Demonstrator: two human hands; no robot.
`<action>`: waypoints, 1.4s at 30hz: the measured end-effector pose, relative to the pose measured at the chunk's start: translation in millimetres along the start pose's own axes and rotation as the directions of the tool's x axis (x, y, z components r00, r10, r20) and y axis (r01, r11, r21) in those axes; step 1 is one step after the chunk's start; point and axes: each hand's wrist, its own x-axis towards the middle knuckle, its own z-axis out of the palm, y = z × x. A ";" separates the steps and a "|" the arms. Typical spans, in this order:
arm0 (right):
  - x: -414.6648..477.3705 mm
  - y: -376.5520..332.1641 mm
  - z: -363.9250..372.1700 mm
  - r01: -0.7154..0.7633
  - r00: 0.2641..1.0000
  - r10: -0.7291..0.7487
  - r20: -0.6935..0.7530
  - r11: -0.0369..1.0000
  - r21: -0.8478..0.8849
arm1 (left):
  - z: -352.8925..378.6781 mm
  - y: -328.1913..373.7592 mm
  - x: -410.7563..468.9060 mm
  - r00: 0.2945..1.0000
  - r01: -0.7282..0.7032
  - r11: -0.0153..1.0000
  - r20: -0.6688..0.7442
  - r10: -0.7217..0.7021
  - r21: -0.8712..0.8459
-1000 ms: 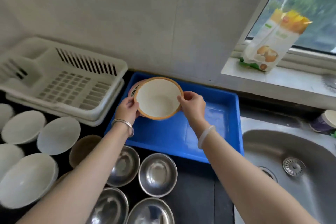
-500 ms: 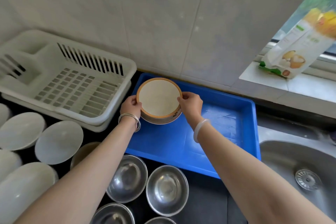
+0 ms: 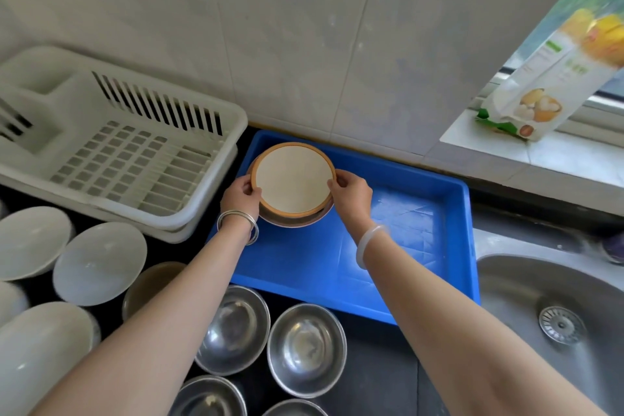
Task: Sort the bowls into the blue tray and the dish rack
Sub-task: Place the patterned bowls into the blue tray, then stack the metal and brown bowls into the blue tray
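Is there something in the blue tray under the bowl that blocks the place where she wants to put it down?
Nothing visible does. Both hands, left hand and right hand, hold the orange-rimmed bowl over the blue tray's back-left corner; the tray floor around it is bare.

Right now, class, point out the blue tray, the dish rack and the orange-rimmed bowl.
blue tray [image 3: 415,246]: head view, bare floor.
dish rack [image 3: 141,159]: head view, slotted base.
orange-rimmed bowl [image 3: 293,179]: head view, cream inside.
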 end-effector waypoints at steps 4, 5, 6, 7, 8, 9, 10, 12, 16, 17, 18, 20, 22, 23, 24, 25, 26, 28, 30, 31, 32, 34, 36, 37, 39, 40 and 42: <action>-8.4 -3.6 -9.1 0.005 0.996 -0.005 0.085 1.000 -0.004 | -3.8 0.5 -11.1 0.998 -0.025 0.999 0.055 0.023 0.034; -12.3 -3.9 -13.2 -0.005 0.996 0.004 0.092 1.000 0.007 | -6.8 0.0 -16.7 0.997 -0.028 0.999 0.073 0.026 0.026; -17.5 -3.8 -18.3 -0.004 0.996 0.003 0.089 1.000 0.014 | -11.0 -1.5 -24.1 0.996 -0.030 0.999 0.087 0.028 0.020; -24.4 -3.1 -24.1 0.013 0.997 -0.014 0.078 1.000 0.012 | -15.9 -4.0 -33.5 0.995 -0.031 0.999 0.096 0.029 0.019; -33.2 -1.9 -30.2 0.040 0.997 -0.040 0.063 0.999 0.006 | -21.3 -7.6 -45.0 0.995 -0.024 1.000 0.100 0.022 0.020; -43.2 0.1 -36.0 0.066 0.996 -0.066 0.052 0.998 0.005 | -26.7 -12.3 -58.2 0.995 -0.009 1.000 0.102 0.007 0.018; -54.3 3.3 -41.6 0.083 0.995 -0.083 0.053 0.997 0.009 | -31.7 -17.4 -73.3 0.994 0.010 1.000 0.107 -0.012 0.017; -78.5 13.0 -50.1 0.080 0.991 -0.082 0.104 0.997 0.020 | -41.2 -28.8 -106.7 0.991 0.036 0.998 0.128 -0.043 0.058; -134.2 43.2 -61.4 0.014 0.949 -0.011 0.315 1.000 -0.005 | -55.4 -57.5 -179.9 0.983 0.055 0.987 0.167 -0.081 0.151; -148.8 51.9 -63.6 0.010 0.936 0.001 0.352 1.000 -0.029 | -58.3 -65.4 -196.8 0.981 0.058 0.978 0.170 -0.093 0.198; -163.0 61.6 -65.5 0.010 0.928 0.013 0.373 0.998 -0.059 | -60.6 -73.4 -211.9 0.980 0.056 0.964 0.172 -0.103 0.259; -187.5 81.6 -70.0 0.012 0.929 0.044 0.367 0.989 -0.149 | -64.4 -90.4 -233.6 0.976 0.060 0.938 0.176 -0.127 0.340; -204.8 100.1 -74.0 -0.009 0.945 0.095 0.312 0.964 -0.266 | -67.2 -103.9 -246.7 0.974 0.084 0.924 0.165 -0.155 0.373; -209.9 107.3 -74.7 -0.026 0.952 0.117 0.283 0.952 -0.305 | -67.2 -109.2 -249.9 0.974 0.087 0.918 0.163 -0.160 0.386; -213.3 112.1 -74.1 -0.045 0.953 0.137 0.271 0.946 -0.320 | -66.9 -113.9 -251.8 0.972 0.079 0.911 0.173 -0.161 0.405; -215.2 114.8 -71.4 -0.074 0.946 0.166 0.278 0.947 -0.312 | -66.0 -117.4 -253.1 0.967 0.060 0.901 0.198 -0.159 0.429; -216.0 115.6 -67.7 -0.117 0.933 0.202 0.297 0.952 -0.282 | -64.9 -119.7 -253.5 0.961 0.035 0.892 0.231 -0.154 0.451; -215.9 115.0 -59.5 -0.221 0.901 0.275 0.336 0.957 -0.190 | -62.3 -121.4 -252.4 0.948 -0.014 0.873 0.285 -0.144 0.488; -214.9 113.7 -54.5 -0.281 0.886 0.305 0.349 0.952 -0.118 | -59.9 -121.3 -249.8 0.945 -0.050 0.844 0.299 -0.133 0.534; -214.1 113.7 -53.6 -0.299 0.885 0.311 0.345 0.950 -0.091 | -58.8 -121.0 -248.3 0.946 -0.066 0.829 0.298 -0.124 0.555; -213.8 113.9 -53.7 -0.317 0.885 0.318 0.339 0.947 -0.060 | -57.7 -120.8 -247.0 0.948 -0.082 0.815 0.298 -0.114 0.574; -215.2 114.4 -55.9 -0.348 0.887 0.328 0.325 0.938 0.001 | -55.9 -119.0 -245.4 0.951 -0.110 0.784 0.294 -0.096 0.611; -217.3 115.7 -61.0 -0.366 0.890 0.339 0.304 0.930 0.035 | -54.5 -117.2 -244.0 0.953 -0.130 0.763 0.293 -0.081 0.633; -218.5 116.6 -64.4 -0.374 0.891 0.345 0.296 0.926 0.046 | -54.5 -116.8 -243.6 0.954 -0.135 0.758 0.291 -0.074 0.638; -221.0 118.0 -72.3 -0.384 0.892 0.352 0.283 0.921 0.062 | -55.4 -116.6 -243.2 0.958 -0.136 0.753 0.278 -0.065 0.644; -222.2 117.9 -76.8 -0.384 0.893 0.354 0.276 0.921 0.061 | -56.2 -117.1 -243.0 0.961 -0.133 0.754 0.271 -0.062 0.643; -223.4 115.2 -85.6 -0.371 0.902 0.346 0.259 0.927 0.051 | -57.2 -118.0 -241.9 0.963 -0.123 0.769 0.263 -0.060 0.627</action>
